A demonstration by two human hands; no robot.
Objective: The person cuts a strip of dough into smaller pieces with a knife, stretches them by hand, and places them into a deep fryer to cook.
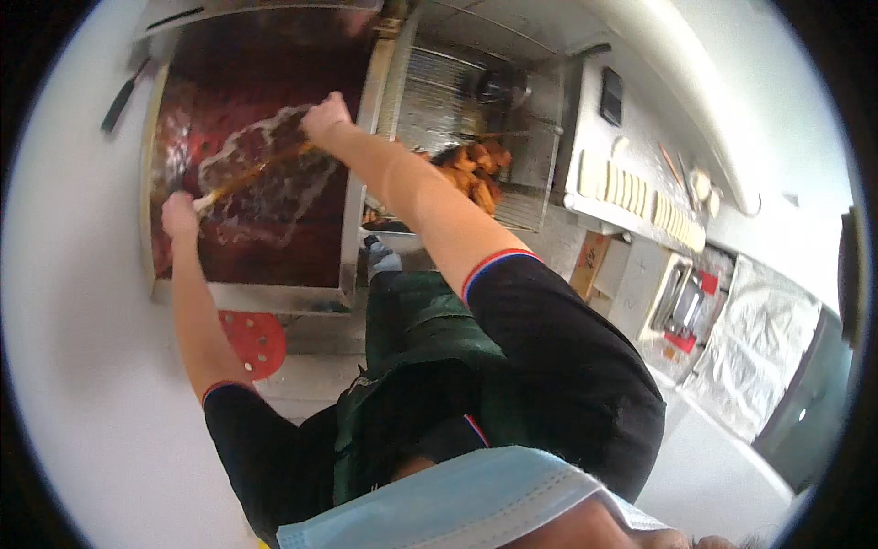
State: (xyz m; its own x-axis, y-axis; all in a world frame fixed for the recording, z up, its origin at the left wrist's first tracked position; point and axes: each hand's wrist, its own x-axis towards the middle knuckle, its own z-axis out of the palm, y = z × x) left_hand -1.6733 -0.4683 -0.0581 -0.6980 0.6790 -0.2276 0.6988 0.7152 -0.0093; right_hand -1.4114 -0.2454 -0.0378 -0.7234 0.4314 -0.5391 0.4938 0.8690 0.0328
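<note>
Both arms reach over a wide metal fryer (pixel 352 265) of dark reddish oil (pixel 274 261). A long strip of dough (pixel 251 176) stretches slantwise between my hands, low over the oil. Its end by my left hand (pixel 180 216) is pale, and the rest looks golden. My left hand is closed on that pale end, near the fryer's left side. Farther off and to the right, my right hand (pixel 327 119) is closed at the strip's other end; its fingertips are partly hidden. Pale foam (pixel 265 123) trails across the oil around the strip.
Right of the fryer, browned fried pieces (pixel 476 174) lie on a wire rack (pixel 526 197). Beyond it, rows of raw dough strips (pixel 615 188) and a black phone (pixel 611 96) rest on a counter. A red stool (pixel 256 343) stands below my left forearm. A black-handled tool (pixel 119 105) lies left.
</note>
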